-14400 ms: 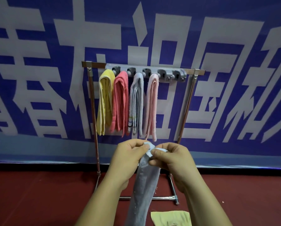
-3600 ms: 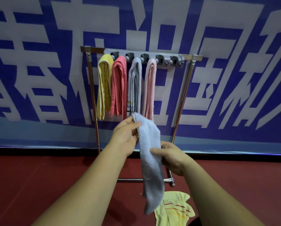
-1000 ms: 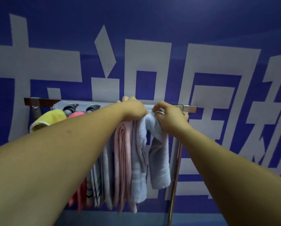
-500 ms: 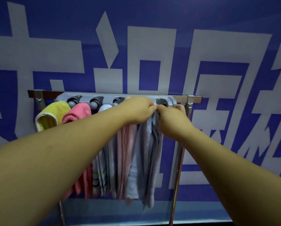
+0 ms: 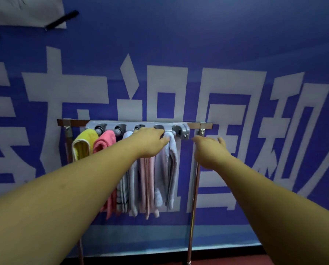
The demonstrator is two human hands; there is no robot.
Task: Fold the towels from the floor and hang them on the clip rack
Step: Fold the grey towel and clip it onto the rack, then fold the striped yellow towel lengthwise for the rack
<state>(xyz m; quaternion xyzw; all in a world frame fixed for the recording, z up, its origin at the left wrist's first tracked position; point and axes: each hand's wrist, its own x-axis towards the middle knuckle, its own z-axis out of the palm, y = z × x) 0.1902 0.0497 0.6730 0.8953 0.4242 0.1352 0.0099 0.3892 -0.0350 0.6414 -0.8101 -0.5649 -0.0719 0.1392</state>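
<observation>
1. Since half a second ago our right hand has let go of the pale blue terry towel and drawn off to the right; it now hangs in the air beside the rack's right end, fingers loosely spread, holding nothing.
2. Our left hand is at the top of that towel, fingers curled over its upper fold just under the grey plastic clip rack; we cannot tell whether it pinches the cloth or only presses on it.
3. That pale blue towel hangs folded from the rack, below the fourth clip from the left, its lower end free.
4. To its left hang four more folded towels in a row: a yellow towel at the far left, a coral pink towel, a white striped towel and a pale pink towel, the last just beside the blue one.
5. We see one clip at the rack's right end with nothing in it.
6. That rack is fixed to a brown metal crossbar on two chrome uprights, standing before a blue banner with large white characters.
</observation>
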